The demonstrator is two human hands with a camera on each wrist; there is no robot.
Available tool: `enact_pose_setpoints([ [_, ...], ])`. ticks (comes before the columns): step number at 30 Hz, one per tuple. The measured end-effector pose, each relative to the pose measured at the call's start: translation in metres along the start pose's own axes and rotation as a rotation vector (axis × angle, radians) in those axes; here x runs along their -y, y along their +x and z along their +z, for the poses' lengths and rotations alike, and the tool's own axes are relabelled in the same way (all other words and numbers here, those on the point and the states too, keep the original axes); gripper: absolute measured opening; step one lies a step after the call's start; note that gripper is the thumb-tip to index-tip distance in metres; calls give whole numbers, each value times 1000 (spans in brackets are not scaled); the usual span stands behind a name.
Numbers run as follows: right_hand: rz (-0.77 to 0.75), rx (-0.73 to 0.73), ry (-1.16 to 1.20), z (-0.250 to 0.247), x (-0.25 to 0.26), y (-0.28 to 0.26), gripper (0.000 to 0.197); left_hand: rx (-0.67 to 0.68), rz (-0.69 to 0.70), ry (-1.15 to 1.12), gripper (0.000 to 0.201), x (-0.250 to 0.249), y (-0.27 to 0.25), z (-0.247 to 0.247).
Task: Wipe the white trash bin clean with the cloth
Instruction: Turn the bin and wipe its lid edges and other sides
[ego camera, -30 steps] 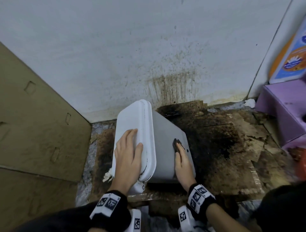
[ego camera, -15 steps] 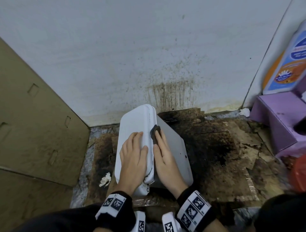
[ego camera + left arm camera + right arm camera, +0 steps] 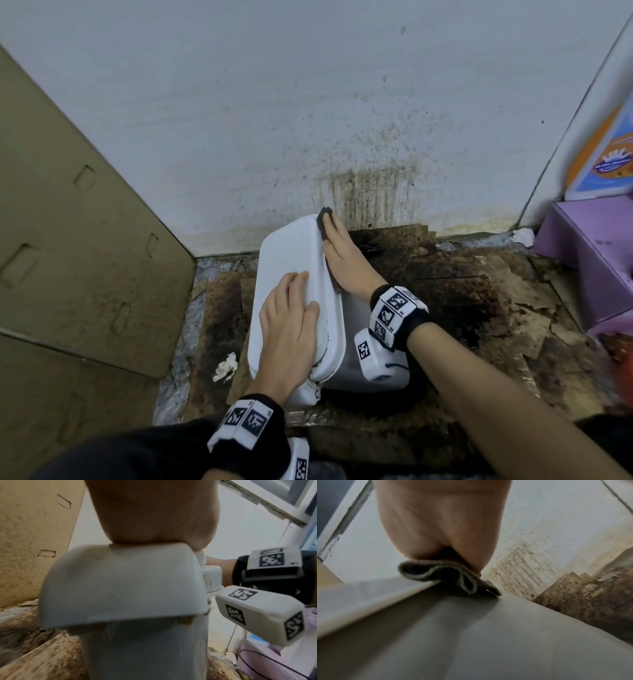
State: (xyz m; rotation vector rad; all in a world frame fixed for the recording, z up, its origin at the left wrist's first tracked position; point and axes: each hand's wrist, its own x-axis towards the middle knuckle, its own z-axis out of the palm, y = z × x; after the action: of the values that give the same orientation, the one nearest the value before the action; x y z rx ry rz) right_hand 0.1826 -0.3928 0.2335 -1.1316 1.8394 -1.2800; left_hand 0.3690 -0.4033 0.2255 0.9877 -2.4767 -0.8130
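The white trash bin (image 3: pixel 287 253) leans on the stained floor near the wall, its lid facing up and left. My left hand (image 3: pixel 291 325) lies flat on the lid with straight fingers, holding the bin steady; in the left wrist view the palm (image 3: pixel 154 513) rests on the lid's top (image 3: pixel 120 582). My right hand (image 3: pixel 337 246) presses a dark grey cloth (image 3: pixel 323 219) with straight fingers against the lid's far right edge. The right wrist view has the folded cloth (image 3: pixel 440 573) squeezed between the hand (image 3: pixel 440 517) and the seam of lid and bin side (image 3: pixel 488 635).
A brown cardboard panel (image 3: pixel 68 257) leans on the left. The white wall (image 3: pixel 370 192) behind the bin is spattered with dark stains. Dirty cardboard (image 3: pixel 462 301) covers the floor. A purple stool (image 3: pixel 589 253) stands right, a crumpled white scrap (image 3: pixel 225 366) lies left of the bin.
My right hand has slid the cloth from the bin's side up along the lid's edge to its far end near the wall. The left hand stayed on the lid.
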Motion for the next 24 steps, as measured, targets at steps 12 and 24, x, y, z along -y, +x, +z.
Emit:
enact_pose_setpoints([
  [12,-54,-150,101,64,8,-140,60,0,22,-5,56,8,-3,1],
  [24,4,46,-30,6,7,-9,58,14,-10,-17,52,10,-2,-2],
])
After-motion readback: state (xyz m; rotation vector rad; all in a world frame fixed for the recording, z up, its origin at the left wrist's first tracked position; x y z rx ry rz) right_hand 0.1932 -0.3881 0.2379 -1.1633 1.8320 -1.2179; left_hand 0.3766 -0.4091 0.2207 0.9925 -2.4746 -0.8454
